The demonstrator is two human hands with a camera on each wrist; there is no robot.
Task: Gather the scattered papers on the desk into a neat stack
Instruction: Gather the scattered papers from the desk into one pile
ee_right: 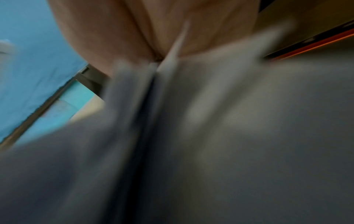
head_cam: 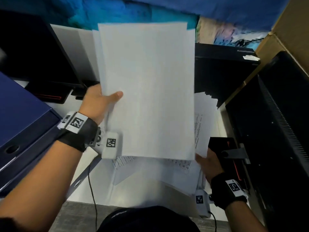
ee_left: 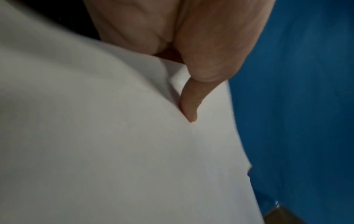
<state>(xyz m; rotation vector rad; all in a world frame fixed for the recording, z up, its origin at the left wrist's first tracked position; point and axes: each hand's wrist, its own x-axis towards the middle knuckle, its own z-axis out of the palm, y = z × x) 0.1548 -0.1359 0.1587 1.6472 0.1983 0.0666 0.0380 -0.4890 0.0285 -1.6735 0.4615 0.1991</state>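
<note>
The left hand [head_cam: 98, 101] grips a held sheaf of papers [head_cam: 147, 91] at its left edge, thumb [ee_left: 189, 104] pressed flat on the top blank sheet, fingers hidden behind. The right hand [head_cam: 209, 166] holds more sheets at the sheaf's lower right corner; the blurred right wrist view shows paper edges wedged between thumb and palm. The sheaf is raised above the white tabletop [head_cam: 80, 171], its sheets slightly offset. Below the sheaf, printed papers [head_cam: 199, 124] lie fanned on the tabletop. Left of the sheaf sits a blue binder [head_cam: 21, 118], right of it a black monitor [head_cam: 274, 118] and a cardboard box [head_cam: 291, 30]; beyond it hangs blue cloth [head_cam: 117, 9].
</note>
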